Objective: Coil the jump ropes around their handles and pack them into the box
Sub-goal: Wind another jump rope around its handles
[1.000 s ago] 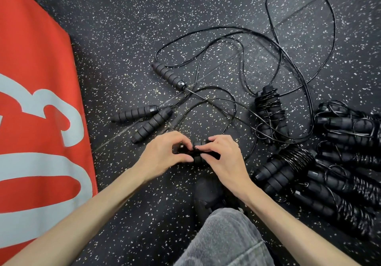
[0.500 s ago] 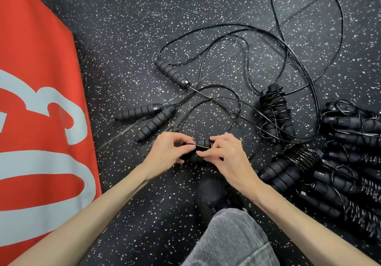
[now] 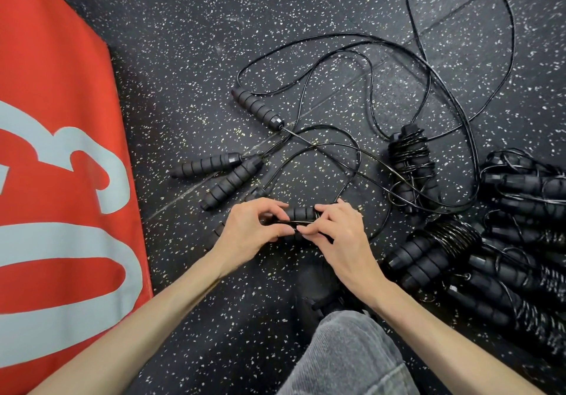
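Observation:
My left hand (image 3: 251, 229) and my right hand (image 3: 340, 235) meet low over the floor around a pair of black foam jump-rope handles (image 3: 301, 212). The left grips the handles; my right pinches the thin black rope (image 3: 352, 162) against them. That rope runs off in loose loops toward the upper right. Three more loose handles lie beyond: one (image 3: 257, 108) up the middle, two (image 3: 226, 174) side by side to the left. No box is clearly visible.
A coiled rope bundle (image 3: 412, 165) lies right of the loops, and a pile of several coiled bundles (image 3: 496, 257) fills the right edge. A red panel with pale lettering (image 3: 55, 180) covers the left. My grey-trousered knee (image 3: 346, 355) and dark shoe sit below my hands.
My hands stay on the handles with small finger shifts; the right fingers have drawn the rope across the handles. The view has drifted slightly.

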